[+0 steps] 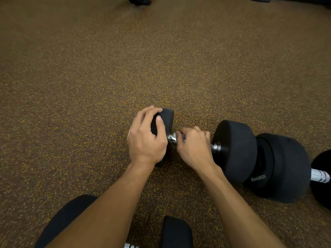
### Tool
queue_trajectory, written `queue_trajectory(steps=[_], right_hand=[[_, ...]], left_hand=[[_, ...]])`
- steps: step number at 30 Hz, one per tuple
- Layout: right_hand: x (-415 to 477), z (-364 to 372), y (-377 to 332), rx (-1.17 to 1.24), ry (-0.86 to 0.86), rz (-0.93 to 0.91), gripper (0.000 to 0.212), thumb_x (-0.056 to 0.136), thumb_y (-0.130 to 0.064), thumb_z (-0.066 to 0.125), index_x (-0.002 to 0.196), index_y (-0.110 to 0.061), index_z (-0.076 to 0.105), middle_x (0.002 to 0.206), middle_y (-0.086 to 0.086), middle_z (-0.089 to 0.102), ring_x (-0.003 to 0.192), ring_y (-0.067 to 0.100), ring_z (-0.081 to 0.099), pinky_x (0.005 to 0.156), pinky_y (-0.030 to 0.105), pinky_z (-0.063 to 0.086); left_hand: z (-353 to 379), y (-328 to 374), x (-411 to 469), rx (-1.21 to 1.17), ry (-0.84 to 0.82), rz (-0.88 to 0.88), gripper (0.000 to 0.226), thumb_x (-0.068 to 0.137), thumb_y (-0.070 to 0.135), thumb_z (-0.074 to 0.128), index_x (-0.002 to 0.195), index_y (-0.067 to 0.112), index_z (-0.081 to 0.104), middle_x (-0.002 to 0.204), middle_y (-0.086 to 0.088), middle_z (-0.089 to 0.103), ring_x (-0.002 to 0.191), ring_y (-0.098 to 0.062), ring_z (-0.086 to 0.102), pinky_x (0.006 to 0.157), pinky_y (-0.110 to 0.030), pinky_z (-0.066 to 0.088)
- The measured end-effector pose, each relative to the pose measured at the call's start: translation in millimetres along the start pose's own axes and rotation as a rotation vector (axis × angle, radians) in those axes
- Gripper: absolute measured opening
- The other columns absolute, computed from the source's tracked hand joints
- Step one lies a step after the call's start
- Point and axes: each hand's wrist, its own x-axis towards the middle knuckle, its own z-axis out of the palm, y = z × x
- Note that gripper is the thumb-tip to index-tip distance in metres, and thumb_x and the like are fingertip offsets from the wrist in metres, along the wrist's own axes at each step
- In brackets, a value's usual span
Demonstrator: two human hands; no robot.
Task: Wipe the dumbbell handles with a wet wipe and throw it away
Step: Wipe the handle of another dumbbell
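Observation:
A black dumbbell (234, 149) lies on the speckled floor just ahead of me, its chrome handle (172, 138) running left to right. My left hand (146, 138) grips the dumbbell's left black head (167, 117) from above. My right hand (193, 147) is curled round the middle of the chrome handle, hiding most of it. A sliver of white, perhaps the wipe, shows at its fingertips; I cannot make out more of it.
A second black dumbbell (283, 169) with white lettering lies right of the first, its chrome handle (319, 176) at the frame's right edge. Another dumbbell (176, 231) lies at the bottom between my arms. Dark objects (139, 0) stand far off. The brown floor (89, 86) spreads ahead.

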Motion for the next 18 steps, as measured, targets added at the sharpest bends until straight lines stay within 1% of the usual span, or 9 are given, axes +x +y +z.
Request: queue_trajectory(steps=[3, 5, 7, 9, 12, 15, 16, 18], right_hand=[[4, 3, -9, 0.004, -0.050, -0.027, 0.028, 0.109, -0.030, 0.050, 0.101, -0.019, 0.075, 0.098, 0.003, 0.075, 0.110, 0.028, 0.058, 0.101, 0.047, 0.033], [1, 3, -5, 0.055, 0.001, -0.041, 0.022, 0.107, -0.030, 0.056, 0.107, -0.022, 0.077, 0.104, -0.002, 0.077, 0.112, 0.024, 0.058, 0.098, 0.042, 0.030], [-2, 0, -3, 0.102, 0.048, -0.010, 0.020, 0.105, -0.031, 0.061, 0.113, -0.025, 0.079, 0.110, -0.006, 0.078, 0.116, 0.020, 0.058, 0.097, 0.039, 0.026], [0, -1, -7, 0.070, 0.018, 0.031, 0.023, 0.106, -0.032, 0.058, 0.111, -0.024, 0.079, 0.106, -0.002, 0.077, 0.116, 0.023, 0.058, 0.099, 0.041, 0.027], [4, -1, -13, 0.011, -0.035, 0.025, 0.026, 0.108, -0.030, 0.054, 0.103, -0.019, 0.078, 0.100, 0.004, 0.074, 0.114, 0.028, 0.058, 0.099, 0.044, 0.029], [1, -5, -8, 0.070, 0.007, 0.035, 0.023, 0.106, -0.031, 0.059, 0.114, -0.024, 0.079, 0.106, 0.000, 0.075, 0.116, 0.023, 0.057, 0.101, 0.041, 0.028], [1, -6, -7, 0.073, 0.016, 0.046, 0.023, 0.106, -0.032, 0.059, 0.115, -0.025, 0.079, 0.106, -0.002, 0.076, 0.115, 0.022, 0.057, 0.102, 0.041, 0.028], [4, -5, -9, 0.043, -0.019, 0.055, 0.025, 0.107, -0.032, 0.055, 0.109, -0.023, 0.079, 0.103, 0.000, 0.076, 0.114, 0.024, 0.059, 0.102, 0.043, 0.028]], left_hand=[[0, 0, 0, -0.004, 0.002, -0.001, 0.032, 0.103, 0.031, 0.049, 0.125, 0.025, 0.072, 0.134, 0.005, 0.068, 0.127, -0.016, 0.064, 0.105, -0.032, 0.049], [0, 1, 0, -0.003, 0.002, 0.001, 0.032, 0.103, 0.030, 0.050, 0.125, 0.025, 0.072, 0.134, 0.005, 0.068, 0.127, -0.016, 0.064, 0.105, -0.031, 0.049], [0, 1, 0, 0.003, 0.000, -0.001, 0.032, 0.104, 0.031, 0.050, 0.126, 0.026, 0.072, 0.134, 0.007, 0.067, 0.127, -0.014, 0.064, 0.105, -0.031, 0.049], [1, 0, 1, 0.005, -0.002, -0.005, 0.032, 0.104, 0.031, 0.050, 0.126, 0.026, 0.072, 0.135, 0.007, 0.067, 0.127, -0.013, 0.063, 0.104, -0.030, 0.049], [0, 0, 1, 0.002, -0.003, -0.004, 0.031, 0.104, 0.030, 0.051, 0.126, 0.026, 0.072, 0.134, 0.007, 0.067, 0.128, -0.014, 0.063, 0.105, -0.031, 0.049], [0, 1, 1, 0.004, 0.003, -0.003, 0.031, 0.103, 0.030, 0.051, 0.126, 0.026, 0.072, 0.134, 0.007, 0.067, 0.127, -0.014, 0.064, 0.103, -0.031, 0.049], [0, 1, 1, 0.005, 0.005, 0.000, 0.031, 0.103, 0.029, 0.051, 0.125, 0.026, 0.072, 0.133, 0.007, 0.067, 0.126, -0.014, 0.064, 0.103, -0.031, 0.049], [0, 1, 1, 0.004, 0.007, 0.005, 0.030, 0.103, 0.029, 0.051, 0.125, 0.025, 0.073, 0.133, 0.007, 0.068, 0.126, -0.014, 0.064, 0.104, -0.031, 0.049]])
